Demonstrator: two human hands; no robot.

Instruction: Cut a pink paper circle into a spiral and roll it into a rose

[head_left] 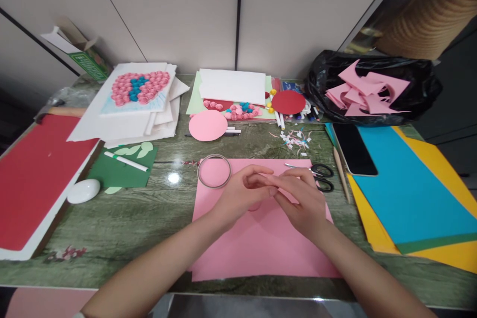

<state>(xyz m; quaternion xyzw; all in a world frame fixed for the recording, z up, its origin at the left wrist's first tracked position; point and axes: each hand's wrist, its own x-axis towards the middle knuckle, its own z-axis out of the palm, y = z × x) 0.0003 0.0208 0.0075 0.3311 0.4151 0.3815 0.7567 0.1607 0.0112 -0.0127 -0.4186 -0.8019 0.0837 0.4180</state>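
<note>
On streaky green table (164,223), pink paper (264,253) beneath left hand (242,189) and right hand (303,201), both loosely curled, fingertips together; cannot tell whether holding anything. Over the paper's far-left corner, a ring (214,187). Farther, black bag (425,79) with pink scraps (365,93), then grey panels (167,5).
</note>
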